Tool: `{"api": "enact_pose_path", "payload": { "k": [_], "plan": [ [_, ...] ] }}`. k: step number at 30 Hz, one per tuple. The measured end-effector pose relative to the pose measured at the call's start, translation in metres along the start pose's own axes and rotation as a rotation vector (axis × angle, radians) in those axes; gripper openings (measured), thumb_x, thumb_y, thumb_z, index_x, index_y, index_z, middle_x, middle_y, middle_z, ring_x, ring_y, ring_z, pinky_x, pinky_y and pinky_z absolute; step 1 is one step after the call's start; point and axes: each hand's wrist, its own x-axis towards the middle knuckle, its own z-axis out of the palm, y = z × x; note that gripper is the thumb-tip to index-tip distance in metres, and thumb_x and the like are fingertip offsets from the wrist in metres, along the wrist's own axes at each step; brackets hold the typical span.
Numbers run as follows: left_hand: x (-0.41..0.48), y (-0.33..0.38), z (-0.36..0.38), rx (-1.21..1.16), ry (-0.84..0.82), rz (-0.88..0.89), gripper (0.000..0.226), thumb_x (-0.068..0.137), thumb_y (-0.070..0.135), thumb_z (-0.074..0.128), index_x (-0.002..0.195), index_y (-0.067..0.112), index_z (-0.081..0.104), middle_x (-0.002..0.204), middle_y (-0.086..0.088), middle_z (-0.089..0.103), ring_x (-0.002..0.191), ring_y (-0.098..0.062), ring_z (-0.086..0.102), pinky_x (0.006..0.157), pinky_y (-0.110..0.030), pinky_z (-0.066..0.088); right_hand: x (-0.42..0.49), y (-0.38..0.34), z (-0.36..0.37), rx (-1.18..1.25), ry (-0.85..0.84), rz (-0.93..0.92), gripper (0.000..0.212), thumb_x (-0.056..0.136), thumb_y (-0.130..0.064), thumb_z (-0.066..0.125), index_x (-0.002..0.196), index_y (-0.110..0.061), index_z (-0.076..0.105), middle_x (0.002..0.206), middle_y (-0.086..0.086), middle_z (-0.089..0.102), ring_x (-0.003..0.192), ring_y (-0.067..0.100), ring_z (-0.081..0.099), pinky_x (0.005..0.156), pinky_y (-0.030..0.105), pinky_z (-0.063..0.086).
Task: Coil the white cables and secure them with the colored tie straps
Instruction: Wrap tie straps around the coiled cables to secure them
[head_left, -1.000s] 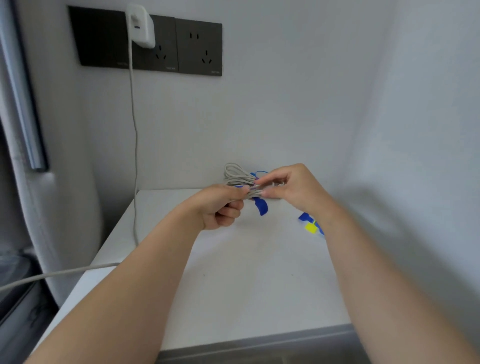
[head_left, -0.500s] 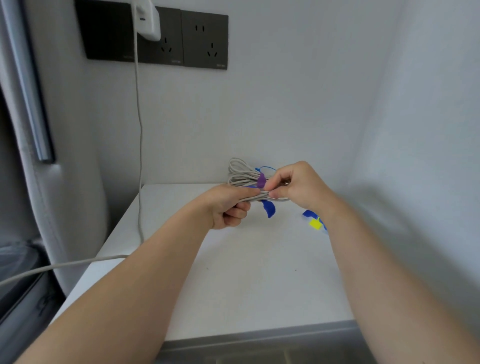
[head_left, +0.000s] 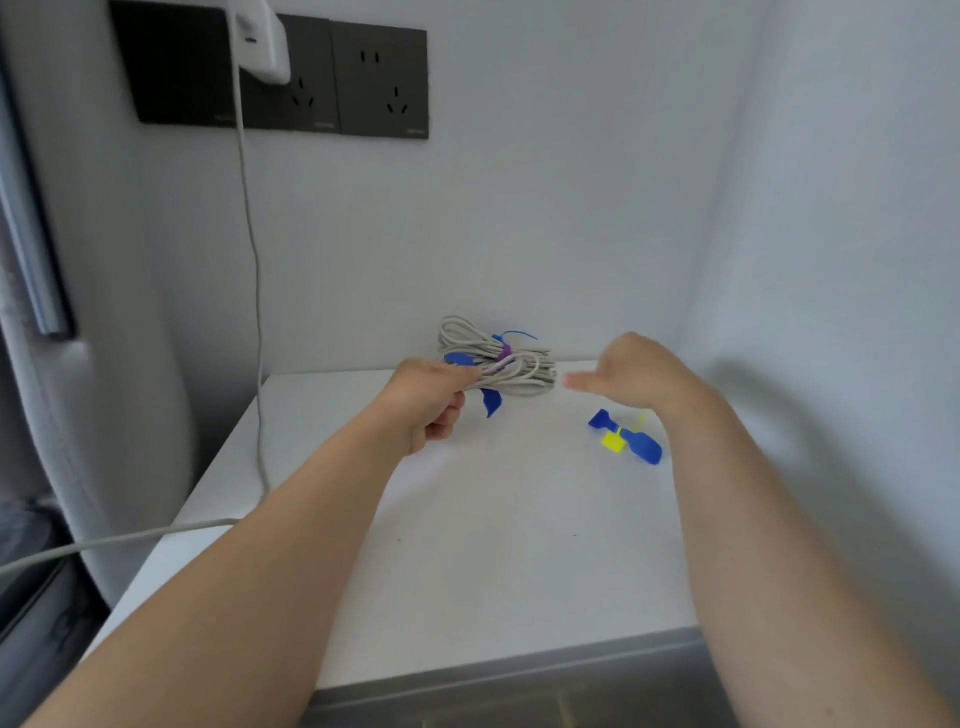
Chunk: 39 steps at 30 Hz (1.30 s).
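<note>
White tabletop, plain white corner. Coiled bundle of white cable is held above its twelve o'clock edge, with the left hand clenched round the nine o'clock end. Purple tie strap circles the middle. Right hand hangs at the bundle's three o'clock, fingers relaxed, gripping nothing. Judgement: this coil looks strapped. Next move: set it down. Loose blue and yellow tie straps lie at four o'clock for further cable.

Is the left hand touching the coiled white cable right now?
Touching. The head view shows the left hand gripping the coiled white cable at its left end, curled round the strands.
</note>
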Motion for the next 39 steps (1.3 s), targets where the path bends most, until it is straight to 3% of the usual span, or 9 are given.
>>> {"api": "enact_pose_path", "payload": {
  "k": [4, 9, 11, 16, 21, 25, 30, 34, 39],
  "plan": [
    [0.003, -0.001, -0.003, 0.002, 0.046, -0.007, 0.030, 0.091, 0.014, 0.056, 0.065, 0.018, 0.041, 0.035, 0.008, 0.028, 0.031, -0.008, 0.017, 0.038, -0.014, 0.013, -0.006, 0.003, 0.002, -0.189, -0.226, 0.104, 0.050, 0.073, -0.049, 0.072, 0.049, -0.011, 0.049, 0.052, 0.002, 0.050, 0.055, 0.019, 0.048, 0.057, 0.026, 0.037],
    [0.003, -0.001, -0.002, 0.000, 0.051, -0.013, 0.030, 0.091, 0.015, 0.056, 0.065, 0.017, 0.041, 0.036, 0.008, 0.029, 0.032, -0.008, 0.018, 0.038, -0.014, 0.014, -0.012, -0.005, 0.000, -0.343, -0.235, 0.001, 0.043, 0.077, -0.020, 0.068, 0.047, -0.009, 0.040, 0.052, 0.006, 0.033, 0.048, 0.016, 0.031, 0.044, 0.024, 0.024],
    [0.003, -0.001, -0.002, 0.006, 0.059, -0.005, 0.031, 0.091, 0.016, 0.057, 0.065, 0.017, 0.041, 0.036, 0.008, 0.029, 0.032, -0.009, 0.018, 0.039, -0.015, 0.014, -0.013, -0.008, 0.001, -0.212, -0.196, -0.054, 0.042, 0.077, -0.017, 0.069, 0.050, -0.004, 0.040, 0.054, 0.008, 0.030, 0.051, 0.017, 0.028, 0.047, 0.026, 0.023],
    [0.003, 0.000, -0.002, 0.008, 0.071, 0.010, 0.032, 0.092, 0.016, 0.057, 0.063, 0.016, 0.042, 0.035, 0.008, 0.029, 0.032, -0.009, 0.018, 0.038, -0.015, 0.014, -0.013, -0.013, -0.001, 0.271, -0.103, -0.117, 0.017, 0.083, -0.015, 0.064, 0.070, -0.005, 0.068, 0.055, 0.000, 0.060, 0.055, 0.015, 0.045, 0.053, 0.023, 0.035],
    [0.000, 0.002, -0.003, -0.062, 0.062, 0.004, 0.029, 0.092, 0.016, 0.056, 0.066, 0.016, 0.045, 0.037, 0.008, 0.027, 0.033, -0.008, 0.018, 0.040, -0.017, 0.013, -0.013, -0.017, 0.000, 0.381, -0.256, -0.132, 0.031, 0.099, -0.016, 0.040, 0.091, -0.009, 0.068, 0.069, 0.004, 0.063, 0.056, 0.012, 0.047, 0.051, 0.021, 0.034],
    [0.001, 0.003, -0.004, -0.125, 0.039, -0.023, 0.027, 0.093, 0.016, 0.055, 0.068, 0.017, 0.045, 0.039, 0.008, 0.025, 0.032, -0.007, 0.018, 0.038, -0.015, 0.013, -0.013, -0.019, 0.001, 0.509, -0.244, -0.106, 0.021, 0.095, -0.011, 0.046, 0.094, -0.007, 0.067, 0.070, 0.009, 0.066, 0.039, 0.005, 0.045, 0.041, 0.018, 0.030],
    [0.000, 0.002, -0.004, -0.163, 0.024, -0.019, 0.029, 0.093, 0.017, 0.054, 0.066, 0.018, 0.044, 0.039, 0.008, 0.025, 0.032, -0.007, 0.017, 0.037, -0.014, 0.013, -0.011, -0.018, 0.002, 0.559, -0.173, -0.038, 0.018, 0.092, -0.013, 0.052, 0.081, -0.012, 0.066, 0.048, -0.001, 0.049, 0.040, 0.007, 0.043, 0.045, 0.020, 0.031],
    [0.000, 0.004, -0.006, -0.348, -0.037, -0.025, 0.032, 0.094, 0.018, 0.051, 0.065, 0.020, 0.039, 0.039, 0.009, 0.023, 0.029, -0.005, 0.018, 0.034, -0.013, 0.012, -0.009, -0.026, 0.013, 0.818, -0.177, 0.013, 0.026, 0.088, -0.016, 0.064, 0.064, -0.011, 0.056, 0.037, -0.004, 0.032, 0.035, 0.010, 0.025, 0.043, 0.021, 0.020],
    [-0.003, 0.005, -0.002, -0.382, -0.071, -0.026, 0.032, 0.095, 0.019, 0.050, 0.066, 0.021, 0.037, 0.041, 0.008, 0.022, 0.029, -0.004, 0.017, 0.034, -0.013, 0.011, -0.007, -0.043, 0.032, 1.060, -0.253, 0.000, 0.015, 0.086, -0.010, 0.065, 0.073, -0.015, 0.059, 0.041, -0.007, 0.023, 0.036, 0.008, 0.017, 0.039, 0.018, 0.016]
  ]
}}
